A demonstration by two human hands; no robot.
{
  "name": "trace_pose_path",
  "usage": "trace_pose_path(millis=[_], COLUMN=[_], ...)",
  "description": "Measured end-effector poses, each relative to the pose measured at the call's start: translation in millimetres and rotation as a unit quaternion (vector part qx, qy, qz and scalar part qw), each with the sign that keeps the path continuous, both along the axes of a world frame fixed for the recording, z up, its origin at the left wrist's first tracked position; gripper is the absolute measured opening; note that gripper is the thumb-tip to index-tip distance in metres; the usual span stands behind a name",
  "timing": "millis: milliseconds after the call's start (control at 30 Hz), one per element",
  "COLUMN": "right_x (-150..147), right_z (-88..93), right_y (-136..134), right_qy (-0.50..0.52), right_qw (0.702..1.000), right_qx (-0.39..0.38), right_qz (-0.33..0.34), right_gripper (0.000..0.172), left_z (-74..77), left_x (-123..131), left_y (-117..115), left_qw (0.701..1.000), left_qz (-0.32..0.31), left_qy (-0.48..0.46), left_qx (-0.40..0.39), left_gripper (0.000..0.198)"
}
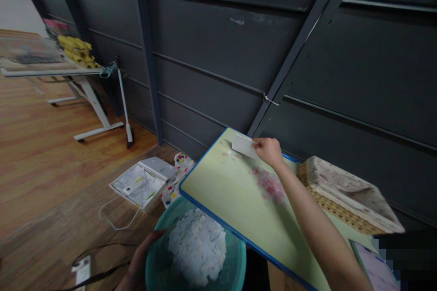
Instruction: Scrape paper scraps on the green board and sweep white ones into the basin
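Observation:
My right hand is closed on one end of a flat white card, tilted just over the far corner of a pale yellow-green table with a blue edge. At the near side, my left hand grips the rim of a teal plastic basket; some of its fingers are hidden. A heap of small white flat pieces lies inside this basket. The basket sits below the table edge, close to my body. A pink flower print shows on the tabletop under my right forearm.
A cloth-lined wicker basket stands on the table's right, with a phone-like device nearer. An open white box and a power strip lie on the floor. A dark panelled wall rises behind; another table stands left.

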State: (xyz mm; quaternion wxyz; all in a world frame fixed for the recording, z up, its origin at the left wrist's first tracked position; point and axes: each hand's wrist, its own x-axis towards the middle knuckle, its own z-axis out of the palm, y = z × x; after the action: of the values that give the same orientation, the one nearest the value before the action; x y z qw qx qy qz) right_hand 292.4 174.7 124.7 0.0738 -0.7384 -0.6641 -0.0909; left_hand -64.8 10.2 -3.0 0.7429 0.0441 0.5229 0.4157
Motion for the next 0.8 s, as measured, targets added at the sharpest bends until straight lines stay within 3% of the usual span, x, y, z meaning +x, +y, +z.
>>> trace_pose_path(millis=[133, 333, 433, 633, 800], right_x=[-2, -15, -19, -8, -6], right_z=[-4.8, -11.5, -10.3, 0.9, 0.9], right_y=[4, 17, 19, 8, 1], right_qy=[-0.005, -0.008, 0.006, 0.0, -0.03], right_qw=[1.0, 0.998, 0.997, 0.999, 0.998], right_qx=[-0.009, -0.012, -0.009, 0.008, -0.015], right_qz=[0.023, 0.056, 0.08, 0.046, 0.055], right_gripper=[0.034, 0.035, 0.034, 0.035, 0.035], left_z=[4.2, -4.6, -1.9, 18.6, 11.0], left_x=[2, 2, 3, 8, 6], left_y=[1, 0, 0, -1, 1], left_qw=[1.0, 1.0, 1.0, 0.999, 0.999], left_qz=[0.009, -0.001, -0.001, 0.027, 0.016], left_qy=[-0.008, -0.03, -0.017, -0.022, -0.018], left_qx=[-0.011, -0.006, -0.011, -0.005, -0.028], left_gripper=[0.012, 0.013, 0.012, 0.014, 0.012])
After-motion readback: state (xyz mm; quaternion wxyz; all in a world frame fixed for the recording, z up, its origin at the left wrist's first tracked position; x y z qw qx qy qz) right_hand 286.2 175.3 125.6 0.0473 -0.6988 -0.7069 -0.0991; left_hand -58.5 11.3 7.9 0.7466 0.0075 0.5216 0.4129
